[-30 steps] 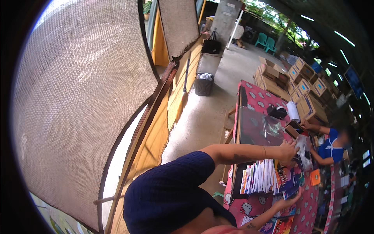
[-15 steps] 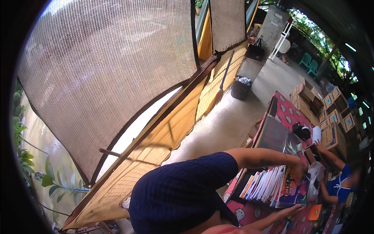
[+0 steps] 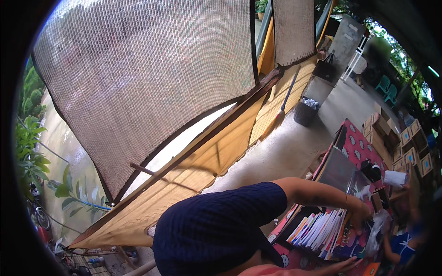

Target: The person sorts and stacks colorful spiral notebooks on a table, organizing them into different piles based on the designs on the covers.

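Note:
A row of thin books (image 3: 315,232) with pale page edges stands tilted in a dark box on the table. At its right end lies a booklet with a colourful dark cover (image 3: 347,239). My left hand (image 3: 360,215) reaches over from the navy sleeve, fingers stretched down to that cover; its fingertips are hard to make out. Below, my right hand (image 3: 343,266) lies open beside the booklet's near edge, fingers extended. A clear plastic bag (image 3: 378,227) sits just right of my left hand. An orange flat item (image 3: 371,269) is right of my right hand.
The table has a pink patterned cloth (image 3: 357,142). A person in blue (image 3: 401,246) is opposite, by a white packet or roll (image 3: 396,178). Cardboard boxes (image 3: 410,142) are stacked behind. A mesh screen (image 3: 152,92), yellow tarp (image 3: 207,161) and bin (image 3: 306,112) are on my left.
The whole view has shifted, moving the scene right and slightly down. My left hand's fingers point lower onto the cover. The white packet or roll has moved right and turned sideways.

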{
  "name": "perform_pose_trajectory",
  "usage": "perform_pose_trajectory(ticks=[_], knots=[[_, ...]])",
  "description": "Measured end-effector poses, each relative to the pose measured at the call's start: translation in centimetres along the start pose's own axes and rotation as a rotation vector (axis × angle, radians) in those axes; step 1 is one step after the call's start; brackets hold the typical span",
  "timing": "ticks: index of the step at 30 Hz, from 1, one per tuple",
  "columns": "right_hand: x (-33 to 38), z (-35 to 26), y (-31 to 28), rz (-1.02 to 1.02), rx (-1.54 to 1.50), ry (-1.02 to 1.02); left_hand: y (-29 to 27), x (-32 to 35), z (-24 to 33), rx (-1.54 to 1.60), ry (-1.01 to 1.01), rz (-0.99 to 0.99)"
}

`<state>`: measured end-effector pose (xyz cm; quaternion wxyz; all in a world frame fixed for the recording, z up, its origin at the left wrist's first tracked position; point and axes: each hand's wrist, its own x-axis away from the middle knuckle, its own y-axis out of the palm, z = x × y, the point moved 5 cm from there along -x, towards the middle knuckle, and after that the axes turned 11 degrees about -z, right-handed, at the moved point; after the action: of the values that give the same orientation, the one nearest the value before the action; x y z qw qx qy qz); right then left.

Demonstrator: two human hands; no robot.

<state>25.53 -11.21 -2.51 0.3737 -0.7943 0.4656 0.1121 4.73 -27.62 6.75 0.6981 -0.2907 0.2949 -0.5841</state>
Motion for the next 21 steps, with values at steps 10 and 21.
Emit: perform_pose_trajectory(ticks=[10,21], knots=[[0.5,-1.0,2.1,0.042,0.161,-0.07,-0.2,1.5,-2.7,0.275,-0.056,-0.188],[1.6,0.5,-1.4,0.13,0.35,-0.086,2.5,-1.1,-3.2,0.604,0.121,-0.298]])
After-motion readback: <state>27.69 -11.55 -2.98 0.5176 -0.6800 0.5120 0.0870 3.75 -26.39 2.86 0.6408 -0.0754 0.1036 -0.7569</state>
